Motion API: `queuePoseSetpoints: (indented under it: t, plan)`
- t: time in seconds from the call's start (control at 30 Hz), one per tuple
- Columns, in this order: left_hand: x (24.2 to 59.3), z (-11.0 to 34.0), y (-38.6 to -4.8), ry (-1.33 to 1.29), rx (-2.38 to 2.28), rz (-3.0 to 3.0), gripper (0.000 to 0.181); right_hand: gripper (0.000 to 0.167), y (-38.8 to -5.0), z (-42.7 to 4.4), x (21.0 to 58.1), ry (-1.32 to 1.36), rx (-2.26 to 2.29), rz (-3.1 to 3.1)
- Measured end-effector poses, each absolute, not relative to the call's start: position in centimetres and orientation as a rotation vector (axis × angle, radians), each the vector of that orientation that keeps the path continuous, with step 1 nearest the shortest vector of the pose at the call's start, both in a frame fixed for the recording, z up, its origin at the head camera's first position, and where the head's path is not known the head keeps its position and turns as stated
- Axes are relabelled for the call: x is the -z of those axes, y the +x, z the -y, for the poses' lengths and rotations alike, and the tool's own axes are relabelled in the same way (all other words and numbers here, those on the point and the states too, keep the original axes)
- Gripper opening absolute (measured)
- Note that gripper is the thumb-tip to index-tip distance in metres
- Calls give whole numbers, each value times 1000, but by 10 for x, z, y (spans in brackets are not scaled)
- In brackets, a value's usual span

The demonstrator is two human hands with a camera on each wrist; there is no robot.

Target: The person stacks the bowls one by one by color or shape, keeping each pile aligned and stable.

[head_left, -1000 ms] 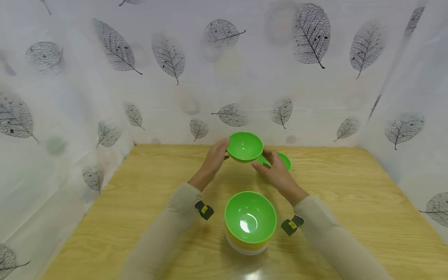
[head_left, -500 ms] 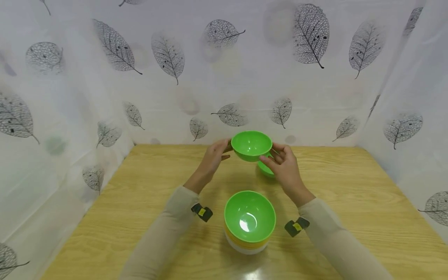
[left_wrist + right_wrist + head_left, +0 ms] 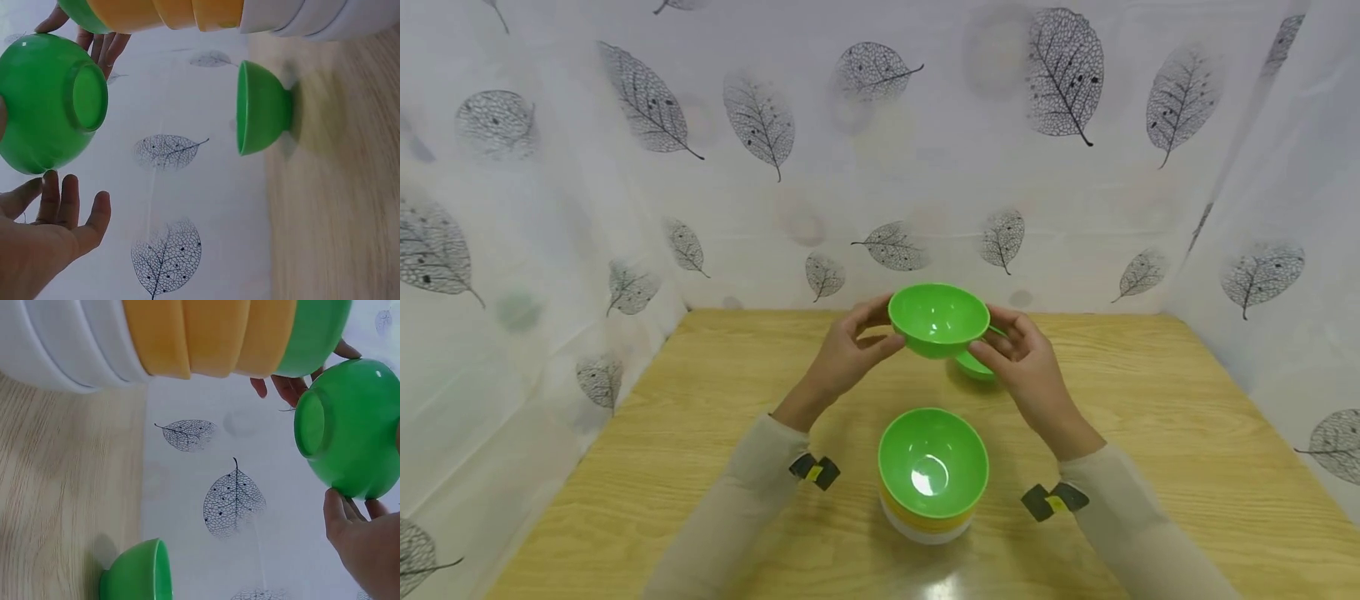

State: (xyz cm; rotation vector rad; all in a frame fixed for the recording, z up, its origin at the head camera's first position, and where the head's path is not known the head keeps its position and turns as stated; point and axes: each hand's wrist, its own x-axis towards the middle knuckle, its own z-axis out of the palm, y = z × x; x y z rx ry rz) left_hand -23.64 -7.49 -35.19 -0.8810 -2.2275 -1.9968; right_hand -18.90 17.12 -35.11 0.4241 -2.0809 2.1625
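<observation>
A green bowl [image 3: 937,321] is held up level above the far part of the table, its mouth upward. My left hand [image 3: 847,350] grips its left side between thumb and fingers, and my right hand [image 3: 1028,362] pinches the opposite side. From below, the left wrist view shows the bowl's round foot [image 3: 90,97]. Nearer me stands a nested stack of bowls [image 3: 933,462]: green on top, orange-yellow ones [image 3: 209,337] in the middle, white ones [image 3: 69,337] at the bottom. Another green bowl [image 3: 262,107] sits upright on the table behind the held one, partly hidden by it and my right hand.
The wooden table [image 3: 700,400] ends at a white curtain [image 3: 925,183] printed with dark leaves, which also closes off both sides. The stack rises between my two forearms, below the held bowl in the head view.
The held bowl first shifted right and rose, then came slightly nearer. My left thumb has moved onto its side, and both wrists have spread apart. The stack has stayed in place.
</observation>
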Motion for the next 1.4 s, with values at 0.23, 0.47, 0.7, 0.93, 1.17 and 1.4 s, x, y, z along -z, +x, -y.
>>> queuePoseSetpoints:
  t: [0.23, 0.47, 0.7, 0.93, 1.17, 1.4]
  plan:
    - [348, 77, -222, -925, 1957, 2273, 66, 49, -176, -174, 351, 510, -2140, 2052]
    - [345, 77, -210, -1008, 1902, 2289, 74, 58, -165, -177, 353, 575, -2149, 2051]
    - [345, 78, -199, -1098, 1888, 2276, 79, 65, -151, -181, 360, 713, -2191, 2054]
    - [345, 80, -183, -1116, 1817, 2350, 83, 69, -137, -182, 361, 749, -2199, 2012]
    - [347, 83, -173, -1206, 1857, 2279, 83, 68, -128, -183, 364, 744, -2217, 2044]
    - [348, 89, -164, -1156, 1842, 2351, 90, 72, -123, -186, 367, 843, -2216, 2119]
